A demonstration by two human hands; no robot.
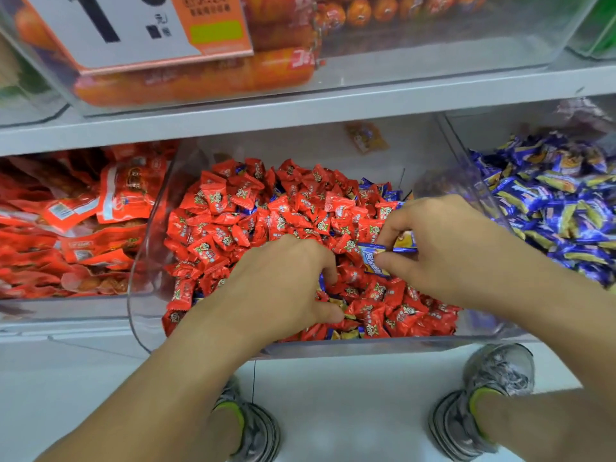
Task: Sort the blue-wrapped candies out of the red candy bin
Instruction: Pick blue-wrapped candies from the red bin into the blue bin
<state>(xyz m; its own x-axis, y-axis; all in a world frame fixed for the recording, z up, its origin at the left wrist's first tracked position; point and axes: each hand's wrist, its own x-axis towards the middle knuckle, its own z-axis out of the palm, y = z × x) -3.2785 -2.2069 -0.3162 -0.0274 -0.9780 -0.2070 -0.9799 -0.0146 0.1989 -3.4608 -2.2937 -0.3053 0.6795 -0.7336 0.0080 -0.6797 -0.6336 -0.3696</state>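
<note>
A clear plastic bin (pixel 146 248) in the middle of the shelf is heaped with red-wrapped candies (pixel 233 208). Blue-wrapped candies (pixel 383 191) lie mixed in at the back right and along the front edge. My right hand (pixel 443 248) hovers over the right side of the pile, its fingers pinching a couple of blue-wrapped candies (pixel 376 258). My left hand (pixel 283 288) is in the pile at the front centre, fingers curled round blue wrappers (pixel 338 303) among the red ones.
A bin of blue-and-yellow wrapped candies (pixel 560 208) stands right beside the red one. To the left lies a bin of red snack packets (pixel 83 225). Above is a shelf (pixel 333 108) with a bin of orange sausages and a price card. My shoes (pixel 480 408) are on the white floor below.
</note>
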